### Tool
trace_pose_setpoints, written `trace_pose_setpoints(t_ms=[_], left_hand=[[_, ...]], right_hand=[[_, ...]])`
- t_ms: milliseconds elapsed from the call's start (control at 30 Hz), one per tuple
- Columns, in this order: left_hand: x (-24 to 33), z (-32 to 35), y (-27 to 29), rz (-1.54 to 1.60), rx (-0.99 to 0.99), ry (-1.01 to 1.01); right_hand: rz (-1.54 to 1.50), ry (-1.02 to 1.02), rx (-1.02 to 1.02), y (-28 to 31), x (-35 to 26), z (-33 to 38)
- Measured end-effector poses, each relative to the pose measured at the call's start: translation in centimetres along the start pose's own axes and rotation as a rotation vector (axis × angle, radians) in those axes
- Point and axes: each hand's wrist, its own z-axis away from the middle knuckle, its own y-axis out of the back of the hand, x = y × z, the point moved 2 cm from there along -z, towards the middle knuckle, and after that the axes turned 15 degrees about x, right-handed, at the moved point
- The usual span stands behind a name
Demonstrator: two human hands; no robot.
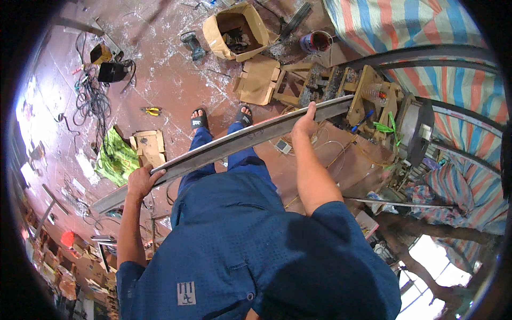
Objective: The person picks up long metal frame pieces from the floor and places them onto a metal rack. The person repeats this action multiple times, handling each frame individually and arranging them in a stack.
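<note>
A long grey metal channel bar (229,145) spans across in front of my body, its right end higher in the picture than its left. My left hand (141,182) is closed round it near the left end, thumb lying along the top. Toward the right end, my right hand (304,127) grips the same bar with the thumb up over its edge. Some faint handwritten marks show on its face. The right tip reaches over a wooden stand (354,101), but I cannot tell whether it touches. The fingers under the bar are partly hidden.
A cardboard box (213,34), a cordless power tool (192,45) and a paint bucket (316,41) stand ahead. Yellow-handled pliers (151,111), tangled cables (90,98) and a green bag (116,157) lie on the left. Striped tarpaulin (405,26) hangs at right.
</note>
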Motion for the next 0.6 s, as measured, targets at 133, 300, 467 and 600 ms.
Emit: trace_pose_setpoints(t_ms=[133,300,467,600], left_hand=[[0.6,-0.1,0.1,-0.022,-0.010,0.019],[-2.0,0.0,-1.2,-0.034,0.015,-0.001],[-5.5,1.1,1.9,0.114,0.083,0.080],[1.8,-2.0,8.5,0.244,0.556,-0.049]], right_hand=[[-0.025,-0.012,-0.027,0.7,-0.4,1.0],[-0.062,0.019,-0.132,0.2,2.9,0.1],[-0.233,-0.315,-0.403,2.7,0.5,15.0],[-0.297,-0.020,-1.046,2.1,-3.1,24.5]])
